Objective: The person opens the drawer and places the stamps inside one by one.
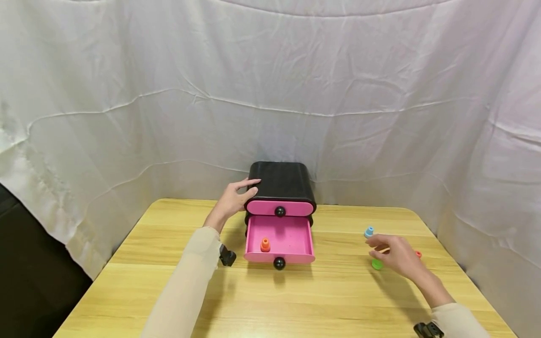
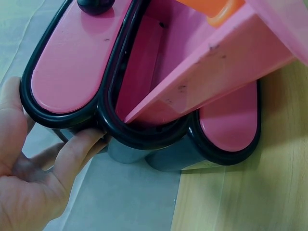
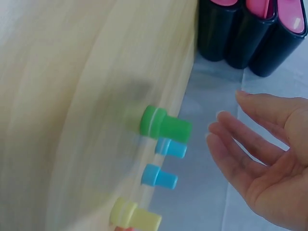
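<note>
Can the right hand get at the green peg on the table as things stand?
Probably yes. The right hand hovers open right beside the green peg, and nothing lies between them; the neighbouring blue peg stands clear of the way.

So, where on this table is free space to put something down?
Bare wood spans the near edge, between the open pink drawer and both sleeves. Also left of the black drawer chest. Crowded: small coloured pegs around the right hand.

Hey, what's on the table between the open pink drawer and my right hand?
Nothing: in the head view only bare wooden table lies between the open drawer and the right hand.
</note>
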